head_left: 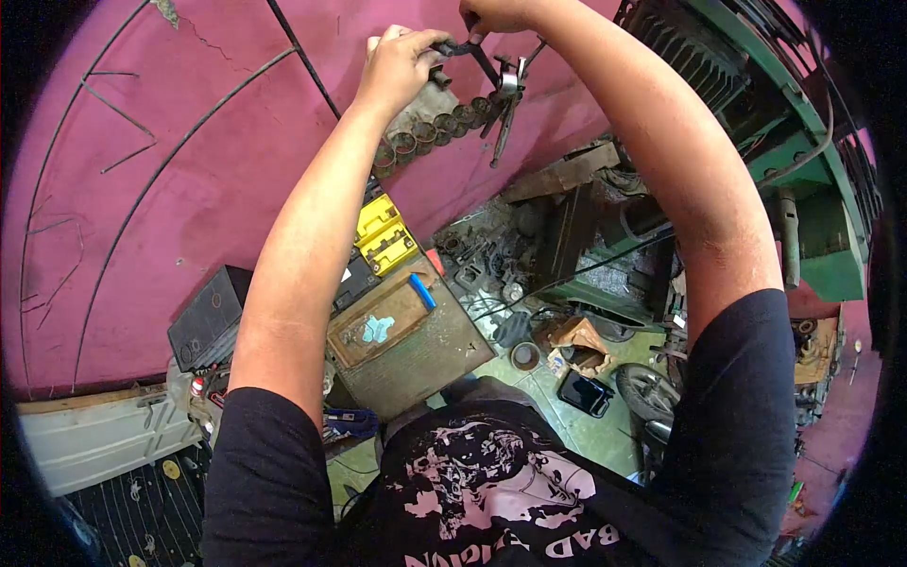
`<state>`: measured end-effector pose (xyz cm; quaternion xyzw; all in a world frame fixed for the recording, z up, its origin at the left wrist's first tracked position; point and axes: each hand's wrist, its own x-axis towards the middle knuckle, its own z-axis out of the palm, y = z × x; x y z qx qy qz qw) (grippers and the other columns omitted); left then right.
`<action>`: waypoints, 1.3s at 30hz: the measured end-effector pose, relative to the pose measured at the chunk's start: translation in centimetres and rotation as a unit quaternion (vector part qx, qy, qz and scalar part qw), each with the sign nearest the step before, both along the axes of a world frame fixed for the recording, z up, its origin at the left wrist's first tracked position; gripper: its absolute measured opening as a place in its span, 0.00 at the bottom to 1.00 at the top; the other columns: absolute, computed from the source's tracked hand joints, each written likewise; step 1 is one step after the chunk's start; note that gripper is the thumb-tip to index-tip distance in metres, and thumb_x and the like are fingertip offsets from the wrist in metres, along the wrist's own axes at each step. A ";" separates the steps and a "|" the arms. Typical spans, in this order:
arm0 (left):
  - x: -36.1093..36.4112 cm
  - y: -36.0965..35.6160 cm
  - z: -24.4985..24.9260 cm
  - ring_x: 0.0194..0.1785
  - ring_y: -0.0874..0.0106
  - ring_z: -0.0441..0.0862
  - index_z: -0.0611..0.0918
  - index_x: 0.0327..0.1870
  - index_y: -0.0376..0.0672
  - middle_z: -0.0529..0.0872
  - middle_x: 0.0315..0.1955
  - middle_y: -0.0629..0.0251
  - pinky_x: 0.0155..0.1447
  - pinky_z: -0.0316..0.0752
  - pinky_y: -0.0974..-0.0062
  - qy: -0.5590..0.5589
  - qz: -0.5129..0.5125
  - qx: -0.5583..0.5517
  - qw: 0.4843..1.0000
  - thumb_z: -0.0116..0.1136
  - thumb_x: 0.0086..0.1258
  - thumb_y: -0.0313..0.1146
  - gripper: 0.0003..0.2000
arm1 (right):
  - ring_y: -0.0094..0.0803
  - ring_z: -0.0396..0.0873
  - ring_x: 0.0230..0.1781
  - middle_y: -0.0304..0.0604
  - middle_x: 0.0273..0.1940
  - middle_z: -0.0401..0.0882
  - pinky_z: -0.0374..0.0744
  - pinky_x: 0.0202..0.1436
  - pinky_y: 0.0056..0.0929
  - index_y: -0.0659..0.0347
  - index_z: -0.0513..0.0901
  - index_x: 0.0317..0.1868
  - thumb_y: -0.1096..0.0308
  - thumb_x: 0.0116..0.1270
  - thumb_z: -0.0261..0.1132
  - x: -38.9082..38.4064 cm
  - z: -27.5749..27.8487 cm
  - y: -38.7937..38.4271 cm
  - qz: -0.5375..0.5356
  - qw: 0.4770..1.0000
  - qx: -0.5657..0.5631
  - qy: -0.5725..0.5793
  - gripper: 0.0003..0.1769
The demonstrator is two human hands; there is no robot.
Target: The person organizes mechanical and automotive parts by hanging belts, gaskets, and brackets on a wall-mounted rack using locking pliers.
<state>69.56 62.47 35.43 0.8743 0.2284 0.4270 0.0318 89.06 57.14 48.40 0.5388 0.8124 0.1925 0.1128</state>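
Grips a dark tool (470, 50) with left hand (397, 66) closed round one end and right hand (498, 13) pinching the other, just above a row of sockets (436, 128).

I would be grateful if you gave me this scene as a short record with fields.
Left hand: closed on a ringed metal piece
Right hand: pinching a dark tool against it
Under the arms: yellow case, blue marker on olive box, black box
Right side: green machine, phone
Backdrop: pink surface

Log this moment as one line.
left hand: gripping dark metal tool | right hand: pinching same tool | row of rusty metal rings: by left hand
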 end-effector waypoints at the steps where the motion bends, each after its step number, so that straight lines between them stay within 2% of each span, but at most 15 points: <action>1: 0.3 0.3 -0.2 0.54 0.67 0.81 0.89 0.53 0.59 0.89 0.38 0.70 0.62 0.67 0.62 -0.001 0.000 -0.004 1.000 0.66 0.66 0.33 0.15 | 0.41 0.76 0.66 0.34 0.47 0.90 0.60 0.67 0.72 0.42 0.93 0.45 0.40 0.57 0.75 -0.6 0.3 0.5 -0.053 0.998 -0.035 -0.029 0.22; 4: 0.9 1.0 -0.6 0.54 0.68 0.81 0.89 0.53 0.60 0.90 0.39 0.71 0.62 0.66 0.61 0.002 -0.014 -0.015 1.000 0.66 0.66 0.33 0.15 | 0.41 0.79 0.64 0.36 0.48 0.90 0.60 0.68 0.74 0.43 0.93 0.46 0.42 0.58 0.76 0.2 -0.2 0.6 -0.107 0.992 -0.066 -0.029 0.21; 7: 1.2 1.3 0.4 0.55 0.69 0.81 0.89 0.52 0.61 0.90 0.40 0.72 0.63 0.67 0.62 0.014 -0.019 0.045 0.999 0.66 0.67 0.33 0.14 | 0.42 0.83 0.59 0.40 0.49 0.90 0.61 0.67 0.74 0.43 0.93 0.46 0.45 0.60 0.75 1.5 0.0 -0.8 -0.038 0.991 -0.061 0.114 0.19; 9: 1.5 1.4 1.8 0.55 0.69 0.82 0.89 0.53 0.59 0.90 0.42 0.73 0.62 0.68 0.64 0.045 -0.024 0.100 0.994 0.67 0.67 0.32 0.14 | 0.44 0.85 0.55 0.42 0.48 0.90 0.60 0.69 0.74 0.44 0.92 0.47 0.47 0.61 0.74 0.9 0.0 -1.1 -0.175 0.982 -0.021 0.064 0.18; 13: 3.0 1.7 2.7 0.51 0.64 0.80 0.90 0.45 0.48 0.90 0.41 0.66 0.60 0.68 0.65 0.028 -0.047 0.040 0.998 0.60 0.64 0.24 0.13 | 0.45 0.84 0.57 0.44 0.49 0.90 0.58 0.72 0.75 0.45 0.92 0.48 0.46 0.62 0.73 1.9 0.0 -2.2 -0.215 0.971 -0.029 0.104 0.19; 15: 3.9 2.8 1.4 0.56 0.70 0.81 0.89 0.52 0.62 0.90 0.42 0.76 0.63 0.67 0.65 0.071 -0.023 0.040 0.996 0.68 0.66 0.33 0.14 | 0.45 0.83 0.60 0.45 0.53 0.89 0.54 0.74 0.76 0.43 0.90 0.53 0.49 0.65 0.70 2.1 -0.7 -2.5 -0.253 0.959 -0.050 0.118 0.19; 16: 4.1 2.6 1.2 0.56 0.70 0.81 0.89 0.52 0.62 0.90 0.42 0.76 0.63 0.67 0.65 0.071 -0.025 0.041 0.996 0.68 0.66 0.33 0.14 | 0.45 0.83 0.60 0.45 0.53 0.89 0.54 0.74 0.76 0.43 0.90 0.53 0.49 0.65 0.70 3.6 -2.3 -2.3 -0.255 0.959 -0.048 0.118 0.19; 18: 4.3 2.0 0.8 0.55 0.70 0.81 0.90 0.52 0.63 0.91 0.42 0.75 0.62 0.67 0.62 0.096 -0.039 0.079 0.991 0.66 0.67 0.34 0.14 | 0.45 0.81 0.63 0.45 0.58 0.87 0.55 0.74 0.76 0.42 0.88 0.58 0.51 0.69 0.65 6.4 -5.1 -2.1 -0.083 0.989 0.018 0.121 0.19; 23: 4.7 1.0 -0.3 0.55 0.71 0.82 0.90 0.52 0.65 0.91 0.45 0.79 0.61 0.68 0.62 0.090 0.006 0.064 0.994 0.66 0.67 0.36 0.13 | 0.45 0.78 0.67 0.42 0.61 0.85 0.55 0.74 0.77 0.41 0.86 0.61 0.54 0.72 0.60 5.4 -5.3 -1.4 -0.103 0.985 0.011 0.138 0.20; 25: 4.9 0.4 -0.8 0.55 0.70 0.82 0.90 0.52 0.64 0.92 0.46 0.78 0.61 0.68 0.61 0.066 0.012 0.044 0.997 0.65 0.69 0.38 0.13 | 0.44 0.77 0.68 0.42 0.62 0.84 0.55 0.74 0.78 0.41 0.86 0.61 0.55 0.73 0.59 3.8 -4.2 0.6 -0.268 0.954 -0.100 0.093 0.19; 29: 5.1 -1.6 -0.9 0.56 0.69 0.82 0.90 0.54 0.60 0.91 0.49 0.77 0.62 0.68 0.58 0.083 0.054 0.066 0.993 0.62 0.71 0.38 0.13 | 0.44 0.76 0.69 0.42 0.64 0.83 0.54 0.74 0.79 0.41 0.86 0.61 0.55 0.73 0.60 5.5 -5.7 0.4 -0.126 0.986 -0.007 0.105 0.19; 32: 5.1 -2.0 -1.4 0.57 0.68 0.81 0.89 0.55 0.60 0.90 0.52 0.77 0.63 0.67 0.57 0.074 0.035 0.079 0.994 0.62 0.72 0.39 0.13 | 0.43 0.75 0.70 0.42 0.65 0.82 0.53 0.75 0.79 0.41 0.86 0.62 0.56 0.73 0.61 3.1 -2.9 -0.3 -0.268 0.950 -0.147 0.058 0.19; 35: 5.3 -2.3 -1.9 0.58 0.68 0.81 0.88 0.57 0.58 0.90 0.53 0.75 0.64 0.67 0.57 0.050 0.048 0.081 0.994 0.60 0.74 0.42 0.14 | 0.42 0.73 0.72 0.44 0.68 0.80 0.53 0.75 0.78 0.42 0.85 0.63 0.56 0.72 0.62 4.2 -5.0 -1.2 -0.124 0.990 -0.030 0.067 0.21; 37: 5.3 -2.8 -1.4 0.58 0.67 0.80 0.88 0.58 0.58 0.90 0.53 0.74 0.64 0.67 0.57 0.034 0.053 0.071 0.996 0.59 0.75 0.43 0.14 | 0.35 0.77 0.64 0.28 0.54 0.87 0.63 0.61 0.65 0.33 0.87 0.56 0.62 0.73 0.61 4.5 -6.0 1.4 -0.266 0.955 -0.068 0.108 0.15; 39: 5.4 -3.7 -0.8 0.62 0.65 0.80 0.86 0.60 0.59 0.89 0.56 0.73 0.65 0.67 0.53 0.102 0.087 0.058 0.989 0.58 0.76 0.46 0.16 | 0.35 0.77 0.66 0.27 0.55 0.87 0.63 0.61 0.67 0.30 0.86 0.57 0.62 0.74 0.58 4.6 -6.1 1.5 -0.261 0.955 -0.076 0.118 0.17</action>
